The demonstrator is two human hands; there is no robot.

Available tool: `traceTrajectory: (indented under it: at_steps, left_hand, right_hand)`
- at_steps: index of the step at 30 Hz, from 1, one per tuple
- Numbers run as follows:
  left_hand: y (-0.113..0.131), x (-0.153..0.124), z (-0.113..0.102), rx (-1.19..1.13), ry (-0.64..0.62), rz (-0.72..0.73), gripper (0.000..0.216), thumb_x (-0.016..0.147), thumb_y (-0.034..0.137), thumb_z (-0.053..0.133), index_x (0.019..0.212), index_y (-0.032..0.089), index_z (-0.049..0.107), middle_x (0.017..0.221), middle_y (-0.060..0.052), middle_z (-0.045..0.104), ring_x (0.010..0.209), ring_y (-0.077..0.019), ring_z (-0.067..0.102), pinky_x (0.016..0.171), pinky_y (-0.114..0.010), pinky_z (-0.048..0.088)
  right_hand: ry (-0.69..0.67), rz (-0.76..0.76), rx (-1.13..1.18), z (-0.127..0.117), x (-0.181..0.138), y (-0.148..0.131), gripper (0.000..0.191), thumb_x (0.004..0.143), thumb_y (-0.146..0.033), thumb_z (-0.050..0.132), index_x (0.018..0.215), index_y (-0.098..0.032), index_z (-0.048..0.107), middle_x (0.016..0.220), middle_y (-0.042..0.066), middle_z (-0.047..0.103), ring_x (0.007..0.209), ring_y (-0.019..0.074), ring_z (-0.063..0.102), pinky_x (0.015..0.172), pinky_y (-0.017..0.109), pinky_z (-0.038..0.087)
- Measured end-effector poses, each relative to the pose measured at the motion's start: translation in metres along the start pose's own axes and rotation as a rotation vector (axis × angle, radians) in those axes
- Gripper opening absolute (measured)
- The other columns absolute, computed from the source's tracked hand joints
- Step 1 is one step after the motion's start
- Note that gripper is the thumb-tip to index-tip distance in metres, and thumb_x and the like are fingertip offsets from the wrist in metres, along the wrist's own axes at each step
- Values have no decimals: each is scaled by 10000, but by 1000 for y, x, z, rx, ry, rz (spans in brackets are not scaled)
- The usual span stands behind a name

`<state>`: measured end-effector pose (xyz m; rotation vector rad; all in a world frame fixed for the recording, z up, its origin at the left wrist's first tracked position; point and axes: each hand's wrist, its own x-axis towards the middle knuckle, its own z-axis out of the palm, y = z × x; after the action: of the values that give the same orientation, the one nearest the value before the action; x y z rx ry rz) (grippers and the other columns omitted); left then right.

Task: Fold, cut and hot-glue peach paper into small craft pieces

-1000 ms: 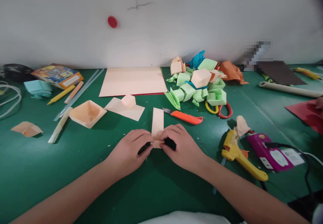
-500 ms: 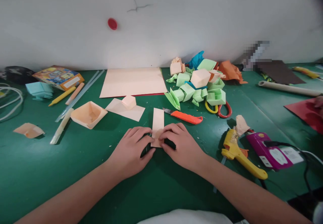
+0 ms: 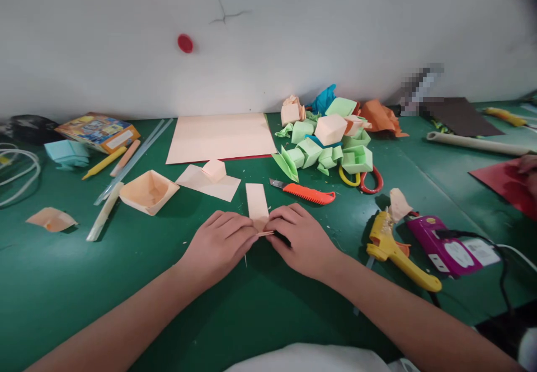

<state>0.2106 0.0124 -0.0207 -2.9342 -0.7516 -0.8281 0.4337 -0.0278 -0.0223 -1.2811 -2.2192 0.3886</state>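
At the near middle of the green bench (image 3: 126,282), a peach paper strip (image 3: 257,203) is laid flat and lengthwise, its far end pointing towards the wall and its near end turned up into a thin folded edge. That edge is pinched from both sides: the left hand (image 3: 218,246) has its grip closed on it, thumb and forefinger brought together, and the right hand (image 3: 304,238) is clamped on it likewise from the other side, so that the fingertips of the two hands almost meet over the fold. A dark patch beneath the right hand cannot be made out. Just beyond the right hand an orange utility knife (image 3: 308,194) is seen, near the strip but not touching it; a yellow glue gun (image 3: 394,252) lies well to the right, an open paper box (image 3: 149,191) to the left, and a pile of folded paper pieces (image 3: 331,148) farther back. For the fold in hand to be made well, it is judged that the long edges of the strip should be matched before any pressure is given, so that the turned-up part sits square upon the rest. The crease would best be set from the middle outwards, with pressure shared evenly between the two grips. Since the paper looks thin, hard pinching at one corner could wrinkle or tear it.
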Motion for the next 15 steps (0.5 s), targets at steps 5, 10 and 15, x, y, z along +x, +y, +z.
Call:
traceTrajectory:
  at_steps: [5, 10, 15]
  left_hand:
    - [7, 2, -4, -91, 84, -104, 163, 952, 216, 641, 1101, 230, 708, 1062, -43, 772, 1055, -247, 677, 899, -397, 509]
    - [14, 8, -12, -146, 160, -129, 92, 945, 173, 649, 984, 227, 713, 960, -14, 783, 950, -209, 698, 852, -372, 514]
    - [36, 17, -34, -165, 155, -207, 100, 954, 202, 627, 885, 229, 695, 860, 10, 765, 791, -166, 682, 734, -334, 514]
  right_hand:
    - [134, -45, 214, -4, -1, 0, 161, 929, -99, 586, 985, -220, 675, 976, 53, 738, 903, 203, 653, 822, 372, 540]
    - [192, -87, 352, -11, -2, -1, 96, 951, -166, 612, 970, -232, 680, 927, 46, 737, 887, 190, 678, 799, 345, 550]
    - [302, -189, 314, -23, -2, -7, 38, 934, -229, 635, 937, -237, 672, 929, 53, 704, 878, 205, 656, 835, 394, 512]
